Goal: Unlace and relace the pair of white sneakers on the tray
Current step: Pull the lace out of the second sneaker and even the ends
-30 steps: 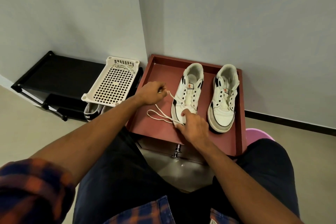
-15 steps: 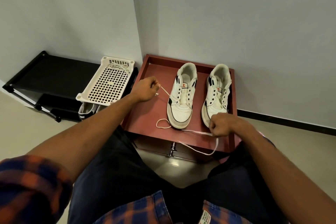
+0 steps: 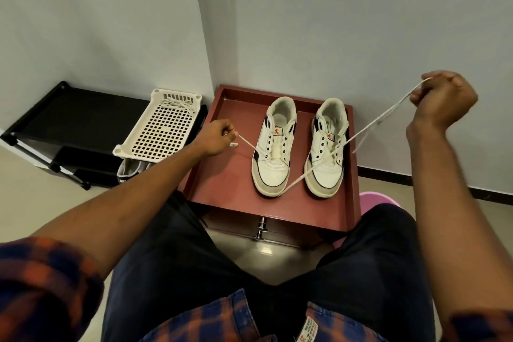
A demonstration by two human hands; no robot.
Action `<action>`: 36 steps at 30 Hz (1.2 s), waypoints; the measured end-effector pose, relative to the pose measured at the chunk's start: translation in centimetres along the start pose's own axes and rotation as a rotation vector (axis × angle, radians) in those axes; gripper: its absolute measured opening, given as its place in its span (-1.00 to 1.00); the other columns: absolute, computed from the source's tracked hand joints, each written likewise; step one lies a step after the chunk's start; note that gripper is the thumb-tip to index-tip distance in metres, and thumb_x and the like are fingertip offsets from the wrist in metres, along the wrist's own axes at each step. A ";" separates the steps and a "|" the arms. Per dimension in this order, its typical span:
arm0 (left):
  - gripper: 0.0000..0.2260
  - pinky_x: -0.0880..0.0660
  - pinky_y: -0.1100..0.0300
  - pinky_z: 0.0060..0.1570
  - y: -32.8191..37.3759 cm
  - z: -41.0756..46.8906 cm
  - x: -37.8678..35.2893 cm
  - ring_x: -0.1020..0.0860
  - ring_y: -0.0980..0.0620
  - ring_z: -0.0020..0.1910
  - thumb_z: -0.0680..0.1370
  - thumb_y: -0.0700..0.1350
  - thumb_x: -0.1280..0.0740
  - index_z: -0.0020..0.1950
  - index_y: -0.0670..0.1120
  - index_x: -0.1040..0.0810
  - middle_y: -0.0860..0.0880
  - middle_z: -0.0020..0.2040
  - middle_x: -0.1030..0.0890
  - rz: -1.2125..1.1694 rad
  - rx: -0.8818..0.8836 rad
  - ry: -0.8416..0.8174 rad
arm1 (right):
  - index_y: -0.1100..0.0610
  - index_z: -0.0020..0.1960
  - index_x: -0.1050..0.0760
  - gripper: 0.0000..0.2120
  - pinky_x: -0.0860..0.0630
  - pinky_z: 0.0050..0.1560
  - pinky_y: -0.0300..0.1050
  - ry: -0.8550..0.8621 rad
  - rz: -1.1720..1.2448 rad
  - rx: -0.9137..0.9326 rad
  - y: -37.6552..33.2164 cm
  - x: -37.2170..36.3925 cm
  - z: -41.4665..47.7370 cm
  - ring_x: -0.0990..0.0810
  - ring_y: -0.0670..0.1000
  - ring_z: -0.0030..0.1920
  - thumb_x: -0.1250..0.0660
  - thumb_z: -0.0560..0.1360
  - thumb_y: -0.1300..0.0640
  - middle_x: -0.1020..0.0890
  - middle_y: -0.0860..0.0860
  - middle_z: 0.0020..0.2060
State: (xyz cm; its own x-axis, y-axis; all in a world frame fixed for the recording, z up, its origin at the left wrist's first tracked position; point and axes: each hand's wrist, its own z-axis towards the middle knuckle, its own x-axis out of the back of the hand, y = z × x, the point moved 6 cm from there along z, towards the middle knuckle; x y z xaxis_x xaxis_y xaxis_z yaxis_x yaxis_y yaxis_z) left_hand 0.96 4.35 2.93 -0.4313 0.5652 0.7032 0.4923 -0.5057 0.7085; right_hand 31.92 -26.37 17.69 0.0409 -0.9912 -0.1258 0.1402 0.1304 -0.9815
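The left hand [image 3: 218,137], at 9 o'clock of the left sneaker [image 3: 273,172] on the maroon tray [image 3: 222,175], pinches one end of the lace [image 3: 247,144]. The lace seems to pass only through this sneaker's lowest eyelets, then runs across the right sneaker [image 3: 329,180] up to the right hand [image 3: 441,104], raised at 2 o'clock and closed around the other end. I judge this is the first row of relacing, or the last pull of unlacing. If relacing, the ends next need equal length.

The dark shoe [image 3: 130,175] under the white basket [image 3: 161,130], at 9 o'clock of the tray, shows letters like NIKE. The tongue logos and the shirt label [image 3: 308,333] are unreadable.
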 end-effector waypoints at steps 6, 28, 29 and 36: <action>-0.84 -0.36 0.25 -0.25 -0.9 0.4 0.1 -0.42 0.12 -0.30 0.59 -0.09 -0.36 -0.16 -0.10 -0.50 0.06 -0.29 -0.47 -0.016 0.027 0.032 | 0.07 -0.32 -0.64 -0.69 -0.39 -0.46 -0.22 -0.375 -0.393 0.036 3.7 -4.9 -4.3 -0.47 -0.11 -0.55 -0.25 0.39 0.39 -0.57 -0.10 -0.53; -0.39 -0.48 0.03 -0.09 3.7 -4.5 -11.4 -0.60 -0.15 0.04 0.39 0.31 -0.43 0.26 0.02 -0.32 -0.05 0.07 -0.61 0.352 0.059 -0.153 | 0.08 -0.32 -0.55 -0.67 -0.47 -0.34 -0.15 -0.989 -1.173 -0.210 20.5 -4.7 -22.2 -0.63 0.08 -0.26 -0.58 0.32 -0.13 -0.69 0.06 -0.30; -0.39 -0.47 0.04 -0.13 3.5 -4.6 -11.5 -0.60 -0.14 0.00 0.37 0.30 -0.45 0.23 0.01 -0.32 -0.04 0.03 -0.60 0.351 0.082 -0.148 | 0.10 -0.37 -0.52 -0.69 -0.51 -0.35 -0.13 -0.975 -1.159 -0.245 20.9 -4.5 -22.3 -0.64 0.08 -0.29 -0.59 0.32 -0.02 -0.67 0.04 -0.35; -0.44 -0.44 0.09 -0.13 2.7 -4.2 -11.5 -0.57 -0.13 -0.06 0.31 0.26 -0.50 0.08 0.03 -0.31 -0.03 -0.05 -0.57 0.271 0.173 -0.163 | 0.11 -0.39 -0.59 -0.83 -0.51 -0.25 -0.20 -0.584 -0.999 -0.313 17.4 -2.8 -16.9 -0.64 0.00 -0.32 -0.45 0.37 0.25 -0.63 -0.04 -0.45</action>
State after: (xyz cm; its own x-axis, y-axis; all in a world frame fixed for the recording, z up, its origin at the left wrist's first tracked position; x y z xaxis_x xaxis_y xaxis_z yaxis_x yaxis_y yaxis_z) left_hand 4.08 -6.30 -2.96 -0.1486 0.5294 0.8352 0.6988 -0.5414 0.4675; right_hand 17.50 -21.71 -1.48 0.5052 -0.4811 0.7165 0.1219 -0.7821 -0.6111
